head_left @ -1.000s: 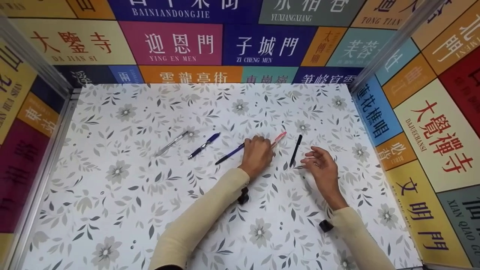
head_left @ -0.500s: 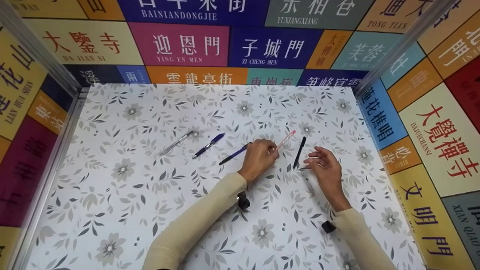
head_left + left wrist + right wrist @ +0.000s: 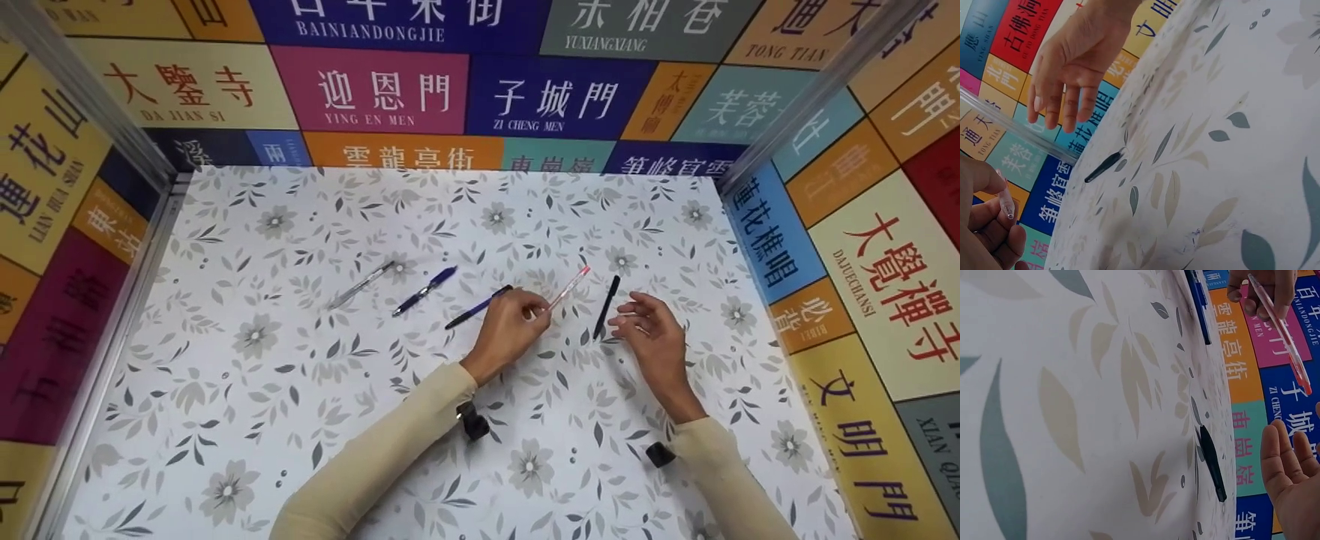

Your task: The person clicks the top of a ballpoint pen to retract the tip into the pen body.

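The left hand (image 3: 508, 330) pinched a red-ended pen (image 3: 573, 284) above the flower-patterned surface (image 3: 322, 240), its red end pointing far and right. The right hand (image 3: 654, 337) (relaxed, grasping nothing) hung just right of a black pen (image 3: 607, 307) lying on that surface. To the left lay a blue pen (image 3: 470, 310), then a purple pen (image 3: 425, 291), and farthest left a clear pen (image 3: 364, 283), all slanted alike.

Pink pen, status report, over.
Left hand pinches pink pen, held off the table. Right hand empty. Black pen on table, between hands in head view.
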`<move>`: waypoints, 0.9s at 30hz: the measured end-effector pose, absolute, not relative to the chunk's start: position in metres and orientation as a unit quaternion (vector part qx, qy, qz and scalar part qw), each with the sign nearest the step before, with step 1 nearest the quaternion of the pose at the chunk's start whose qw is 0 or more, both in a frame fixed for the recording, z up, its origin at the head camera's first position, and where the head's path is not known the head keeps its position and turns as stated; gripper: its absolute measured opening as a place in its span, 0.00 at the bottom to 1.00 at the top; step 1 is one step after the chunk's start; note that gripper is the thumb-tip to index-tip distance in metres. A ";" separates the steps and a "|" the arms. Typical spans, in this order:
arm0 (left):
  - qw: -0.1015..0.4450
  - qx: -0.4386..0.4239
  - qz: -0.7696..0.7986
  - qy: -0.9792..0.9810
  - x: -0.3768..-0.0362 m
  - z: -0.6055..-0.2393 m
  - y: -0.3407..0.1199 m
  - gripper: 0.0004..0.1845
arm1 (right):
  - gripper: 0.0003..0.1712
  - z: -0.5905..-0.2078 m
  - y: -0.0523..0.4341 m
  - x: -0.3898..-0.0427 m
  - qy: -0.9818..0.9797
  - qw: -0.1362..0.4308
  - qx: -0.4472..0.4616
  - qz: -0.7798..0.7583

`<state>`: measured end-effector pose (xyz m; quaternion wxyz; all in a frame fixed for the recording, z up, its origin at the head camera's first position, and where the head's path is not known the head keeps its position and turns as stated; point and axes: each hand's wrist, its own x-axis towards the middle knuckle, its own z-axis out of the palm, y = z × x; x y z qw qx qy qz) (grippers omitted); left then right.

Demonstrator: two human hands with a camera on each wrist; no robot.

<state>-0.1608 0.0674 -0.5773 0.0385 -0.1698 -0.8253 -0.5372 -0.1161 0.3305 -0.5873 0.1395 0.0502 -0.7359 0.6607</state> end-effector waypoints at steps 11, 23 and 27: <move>0.037 -0.162 -0.563 -0.810 -0.140 -0.569 0.051 0.05 | 0.25 -0.581 0.322 -0.114 -0.752 0.132 0.068 0.642; 0.024 -0.165 -0.601 -0.782 -0.123 -0.564 0.035 0.06 | 0.26 -0.573 0.305 -0.113 -0.738 0.106 0.099 0.658; 0.024 -0.168 -0.607 -0.776 -0.120 -0.563 0.031 0.06 | 0.26 -0.569 0.295 -0.113 -0.725 0.101 0.112 0.672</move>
